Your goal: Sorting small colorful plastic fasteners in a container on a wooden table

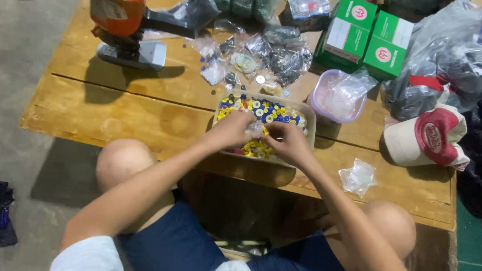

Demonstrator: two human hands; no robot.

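Note:
A clear rectangular tray [311, 115] full of small yellow, blue and white buttons [264, 110] sits on a low wooden table [138, 108]. Both my hands meet over its near half. My left hand [231, 129] and my right hand [290, 142] pinch a small clear plastic bag [255, 129] between them, just above the yellow buttons. The fingers hide most of the bag.
Behind the tray lie several small clear bags [267, 51], an orange machine [118, 13], two green boxes [367, 35], a pale round tub [334, 96], a big bag [454, 53], and a red-and-white cap [428, 137]. A crumpled bag [358, 177] lies near the front edge.

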